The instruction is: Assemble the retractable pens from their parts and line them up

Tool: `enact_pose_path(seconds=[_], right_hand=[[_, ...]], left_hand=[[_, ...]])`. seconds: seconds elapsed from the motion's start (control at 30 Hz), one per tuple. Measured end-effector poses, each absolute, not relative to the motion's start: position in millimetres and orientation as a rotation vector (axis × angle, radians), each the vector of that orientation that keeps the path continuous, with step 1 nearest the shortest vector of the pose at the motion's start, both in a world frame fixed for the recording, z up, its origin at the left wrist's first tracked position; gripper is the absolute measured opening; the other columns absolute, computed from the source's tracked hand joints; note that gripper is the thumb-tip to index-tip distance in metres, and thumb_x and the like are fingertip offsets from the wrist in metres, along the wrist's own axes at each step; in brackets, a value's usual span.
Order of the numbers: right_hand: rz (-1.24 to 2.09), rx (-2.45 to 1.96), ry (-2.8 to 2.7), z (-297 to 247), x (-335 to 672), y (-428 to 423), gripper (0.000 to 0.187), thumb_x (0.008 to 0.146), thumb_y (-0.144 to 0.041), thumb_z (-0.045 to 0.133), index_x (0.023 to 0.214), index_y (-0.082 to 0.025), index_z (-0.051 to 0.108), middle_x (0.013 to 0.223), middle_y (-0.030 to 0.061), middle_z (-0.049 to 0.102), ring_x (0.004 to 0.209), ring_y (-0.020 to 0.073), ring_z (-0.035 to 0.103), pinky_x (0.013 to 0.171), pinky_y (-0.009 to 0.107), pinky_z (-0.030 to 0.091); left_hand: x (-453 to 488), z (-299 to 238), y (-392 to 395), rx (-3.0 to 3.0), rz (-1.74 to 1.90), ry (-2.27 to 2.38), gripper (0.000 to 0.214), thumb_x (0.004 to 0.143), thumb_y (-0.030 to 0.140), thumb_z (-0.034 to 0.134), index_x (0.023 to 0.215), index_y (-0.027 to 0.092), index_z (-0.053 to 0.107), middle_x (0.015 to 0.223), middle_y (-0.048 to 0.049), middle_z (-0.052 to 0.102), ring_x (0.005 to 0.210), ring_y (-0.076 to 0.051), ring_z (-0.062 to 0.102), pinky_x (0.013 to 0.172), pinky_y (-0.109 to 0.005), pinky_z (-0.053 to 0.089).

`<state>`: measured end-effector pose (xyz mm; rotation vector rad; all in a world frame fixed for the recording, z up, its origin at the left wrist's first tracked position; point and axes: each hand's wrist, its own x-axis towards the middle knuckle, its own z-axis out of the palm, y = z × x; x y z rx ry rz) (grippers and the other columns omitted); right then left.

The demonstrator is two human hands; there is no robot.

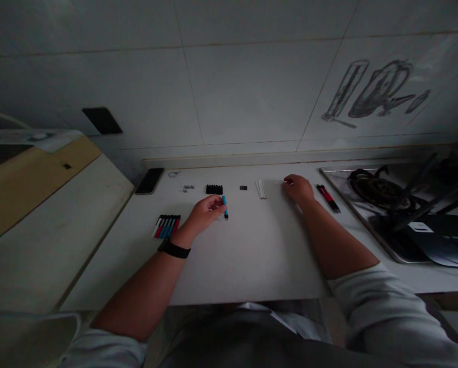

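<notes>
In the left hand [206, 210], the grip pinches a blue-and-black pen part [225, 202] over the middle of the bench [244, 255], on the near side of black pieces [214, 189]. The right hand [300, 190] is between thin white rods [261, 189] and a red-and-black pen [328, 198], fingers curled; whether its grip is spread or pressed together, I cannot tell.

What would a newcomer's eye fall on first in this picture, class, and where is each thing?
Probably the bright blue-and-black pen in the left hand, near the middle of the white countertop. Next might come the dark drawing on the wall at upper right, then the row of coloured pen barrels beside the left wrist.
</notes>
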<state>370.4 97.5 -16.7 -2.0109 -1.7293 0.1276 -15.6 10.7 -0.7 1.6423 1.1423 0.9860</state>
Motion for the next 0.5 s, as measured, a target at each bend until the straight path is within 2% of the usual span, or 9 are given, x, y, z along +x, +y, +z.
enact_pose_path(seconds=[0.2,0.37,0.5], right_hand=[[0.06,-2.056,-1.687,-16.1,372.8,98.3,0.023,0.087,-0.025,0.06,0.1,-0.019,0.079,0.103,0.0127,0.078,0.09,0.0244,0.068,0.081,0.034,0.049],[0.052,-1.984,-1.561,-13.1,377.3,95.3,0.019,0.084,-0.026,0.061,0.096,-0.02,0.075,0.097,0.0121,0.078,0.087,0.0253,0.069,0.079,0.035,0.051],[0.204,-1.835,-1.409,-3.6,375.4,89.9,0.016,0.085,-0.032,0.063,0.094,-0.021,0.069,0.089,0.0093,0.077,0.081,0.0228,0.071,0.075,0.033,0.054]], left_hand=[[-15.6,-2.7,10.8,1.669,0.979,1.138,0.028,0.086,0.042,0.075,0.097,0.017,0.067,0.089,-0.0046,0.07,0.076,-0.014,0.061,0.065,-0.025,0.049],[-16.0,-3.2,12.2,1.736,1.01,1.144,0.026,0.088,0.04,0.073,0.099,0.018,0.068,0.093,-0.0044,0.071,0.082,-0.015,0.065,0.074,-0.027,0.051],[-16.0,3.4,6.9,1.885,0.993,1.2,0.021,0.09,0.038,0.071,0.099,0.019,0.069,0.09,-0.0028,0.072,0.077,-0.014,0.064,0.071,-0.027,0.05]])
